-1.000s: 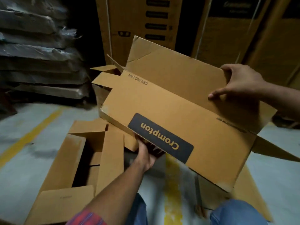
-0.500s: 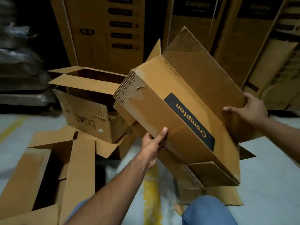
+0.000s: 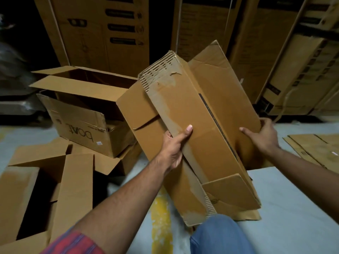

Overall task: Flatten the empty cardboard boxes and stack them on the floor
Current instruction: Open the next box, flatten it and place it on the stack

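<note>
A long brown cardboard box [image 3: 185, 110] stands tilted in front of me, its lower end on the floor by my knee, its torn corrugated top end pointing up and away. My left hand [image 3: 175, 143] grips its left edge, thumb across the near face. My right hand [image 3: 260, 138] holds the right side, fingers pressed on the panel. An end flap [image 3: 229, 191] sticks out at the bottom. Some flat cardboard [image 3: 244, 215] lies under it on the floor.
An open "boat" box [image 3: 80, 125] stands to the left. Another open box [image 3: 73, 184] lies at the lower left. Flattened sheets [image 3: 315, 149] lie at the right. Tall cartons [image 3: 102, 33] line the back wall. A yellow stripe [image 3: 159, 220] runs along the grey floor.
The box has turned further, so its dark label face now points right, nearly edge-on. My left hand moved up onto the near face; my right hand shifted lower and inward on the side.
</note>
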